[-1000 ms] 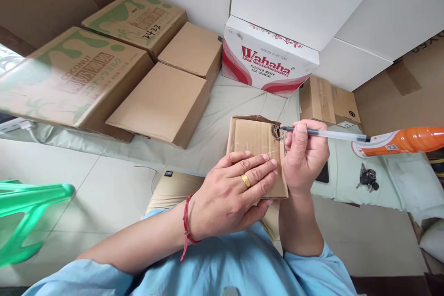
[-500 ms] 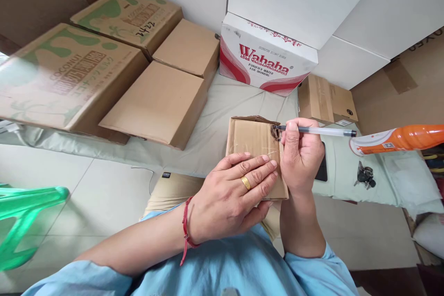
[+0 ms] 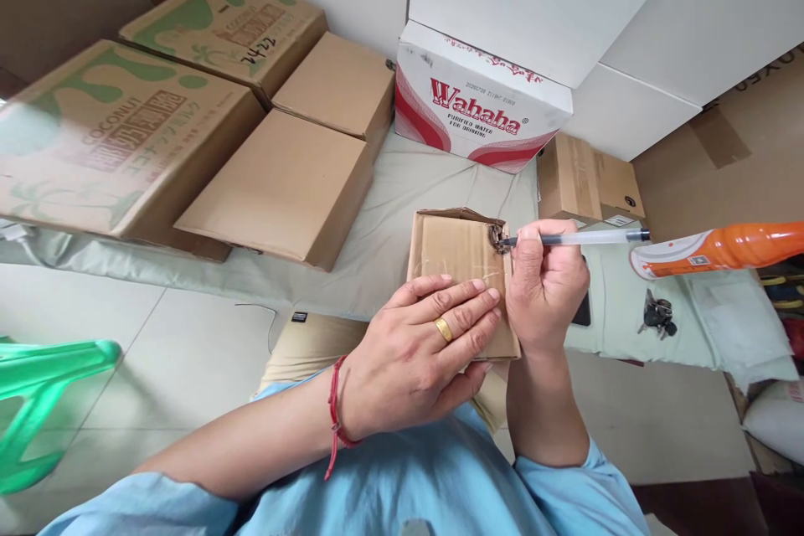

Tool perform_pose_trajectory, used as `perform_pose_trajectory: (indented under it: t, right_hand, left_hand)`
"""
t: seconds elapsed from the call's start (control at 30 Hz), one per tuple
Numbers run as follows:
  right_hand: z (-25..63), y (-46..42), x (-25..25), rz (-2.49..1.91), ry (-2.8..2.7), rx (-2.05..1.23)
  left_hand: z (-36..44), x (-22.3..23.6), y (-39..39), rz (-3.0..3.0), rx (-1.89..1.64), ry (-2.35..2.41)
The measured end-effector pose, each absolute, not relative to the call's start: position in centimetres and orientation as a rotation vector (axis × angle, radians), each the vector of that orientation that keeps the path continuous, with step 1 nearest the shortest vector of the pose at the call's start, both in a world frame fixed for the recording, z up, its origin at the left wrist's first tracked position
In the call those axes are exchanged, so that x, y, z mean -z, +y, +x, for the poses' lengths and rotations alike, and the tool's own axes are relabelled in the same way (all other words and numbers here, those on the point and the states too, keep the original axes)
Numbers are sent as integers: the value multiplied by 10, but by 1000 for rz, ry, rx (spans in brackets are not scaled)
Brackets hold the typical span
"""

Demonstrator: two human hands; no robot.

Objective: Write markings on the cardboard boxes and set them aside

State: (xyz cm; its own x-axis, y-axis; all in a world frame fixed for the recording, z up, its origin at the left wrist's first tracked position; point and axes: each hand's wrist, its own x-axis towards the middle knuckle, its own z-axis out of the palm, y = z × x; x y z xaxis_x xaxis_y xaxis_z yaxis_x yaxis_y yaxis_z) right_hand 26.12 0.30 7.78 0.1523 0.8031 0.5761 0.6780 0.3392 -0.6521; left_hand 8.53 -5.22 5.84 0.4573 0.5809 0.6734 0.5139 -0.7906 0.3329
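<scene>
A small cardboard box (image 3: pixel 447 247) lies in front of me at the edge of the cloth-covered surface. Near its upper right corner is a dark scribbled or torn patch (image 3: pixel 498 239). My left hand (image 3: pixel 433 343), with a gold ring and a red string bracelet, rests flat on the box's lower part, fingers stretched out. In my right hand (image 3: pixel 545 289) a pen (image 3: pixel 590 237) is gripped between thumb and fingers, almost level, its tip at the dark patch. Part of the box is hidden under my left hand.
Several cardboard boxes (image 3: pixel 282 180) stand at the left, and a white-and-red water carton (image 3: pixel 483 96) at the back. A taped box (image 3: pixel 569 177), an orange-and-white bottle (image 3: pixel 722 249), keys (image 3: pixel 657 315) and a partly covered phone (image 3: pixel 584 306) are on the right. A green stool (image 3: pixel 56 402) stands lower left.
The pen tip has moved slightly down along the dark patch, my right hand shifting a little with it. My left hand stays flat on the box.
</scene>
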Motion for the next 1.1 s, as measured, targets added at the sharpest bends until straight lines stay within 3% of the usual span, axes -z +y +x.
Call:
perform_pose_trajectory:
  t: [0.5, 0.67, 0.9, 1.0, 1.1]
  right_hand:
    - [300, -8, -53, -1355, -1292, 138]
    - [372, -2, -6, -1870, -1906, 139]
    - [406, 7, 30, -2314, -2116, -136]
    - [400, 1, 21, -2195, -1904, -432]
    - [376, -18, -6, -1749, -1553, -1011]
  left_hand:
    - [86, -59, -53, 2609, -1247, 957]
    - [85, -55, -52, 2597, -1264, 927]
    - [67, -26, -73, 2233, -1545, 1023]
    - [52, -8, -80, 1823, -1447, 1177]
    - [41, 1, -78, 1634, -1233, 1217]
